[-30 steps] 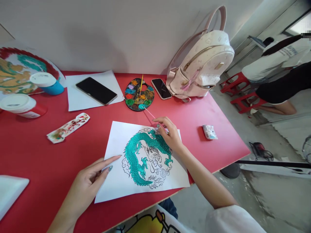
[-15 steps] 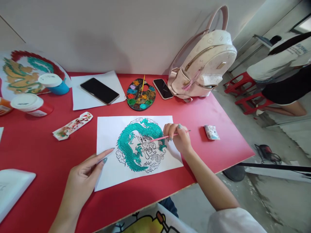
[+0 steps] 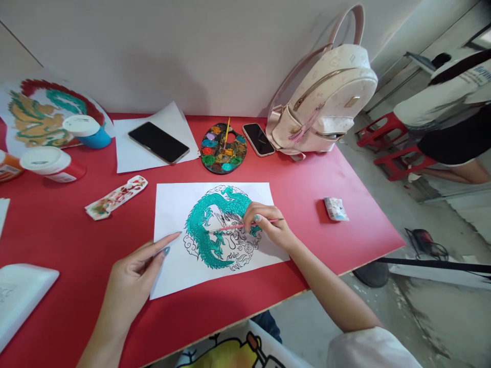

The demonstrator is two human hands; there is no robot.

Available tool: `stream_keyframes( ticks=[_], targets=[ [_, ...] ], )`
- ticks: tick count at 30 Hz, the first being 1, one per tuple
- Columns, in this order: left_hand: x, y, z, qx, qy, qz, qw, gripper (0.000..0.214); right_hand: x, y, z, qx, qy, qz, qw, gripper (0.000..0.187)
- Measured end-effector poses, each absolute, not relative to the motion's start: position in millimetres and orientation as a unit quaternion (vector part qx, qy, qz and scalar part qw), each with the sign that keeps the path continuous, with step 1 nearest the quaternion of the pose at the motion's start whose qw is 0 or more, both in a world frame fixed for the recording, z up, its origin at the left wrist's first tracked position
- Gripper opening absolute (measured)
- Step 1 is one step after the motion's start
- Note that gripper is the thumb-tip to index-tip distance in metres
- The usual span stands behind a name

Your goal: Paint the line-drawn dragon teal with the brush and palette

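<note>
A sheet of white paper (image 3: pixel 171 204) lies on the red table, bearing a round line drawing of a dragon (image 3: pixel 197 230) whose body is painted teal. The head, clouds and flames stay as black lines on white. My right hand (image 3: pixel 266 222) is closed around a thin pink paintbrush (image 3: pixel 233 226) over the drawing. Its bristle tip is at the teal body on the dragon's left side; whether it touches I cannot tell. At the paper's left edge rests my left hand (image 3: pixel 134 278), index finger stretched over the sheet and thumb apart, holding nothing.
Behind the paper are a paint palette (image 3: pixel 223 161) with a yellow-handled brush and two phones, one black phone (image 3: pixel 159 142) on paper. A backpack (image 3: pixel 326 102) stands at the wall. Paint jars (image 3: pixel 49 162) and a paint-stained strip (image 3: pixel 117 198) lie left; a small packet (image 3: pixel 336 209) right.
My right hand has moved left and slightly down over the drawing, bringing the brush tip onto or close above the teal body. My left hand stays in place.
</note>
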State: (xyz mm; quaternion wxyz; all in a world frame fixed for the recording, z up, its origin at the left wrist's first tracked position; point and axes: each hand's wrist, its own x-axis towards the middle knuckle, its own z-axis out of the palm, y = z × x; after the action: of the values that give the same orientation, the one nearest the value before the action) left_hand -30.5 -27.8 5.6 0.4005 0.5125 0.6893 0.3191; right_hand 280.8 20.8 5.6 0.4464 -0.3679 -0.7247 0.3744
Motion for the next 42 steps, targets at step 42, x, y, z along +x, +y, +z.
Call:
stream_keyframes(
  ticks=[42],
  targets=[
    [-32.4,-29.3,-1.7,0.517,0.681,0.340,0.391,0.042,282.7,19.1,0.3,-0.365,-0.683,0.440,0.454,0.064]
  ],
)
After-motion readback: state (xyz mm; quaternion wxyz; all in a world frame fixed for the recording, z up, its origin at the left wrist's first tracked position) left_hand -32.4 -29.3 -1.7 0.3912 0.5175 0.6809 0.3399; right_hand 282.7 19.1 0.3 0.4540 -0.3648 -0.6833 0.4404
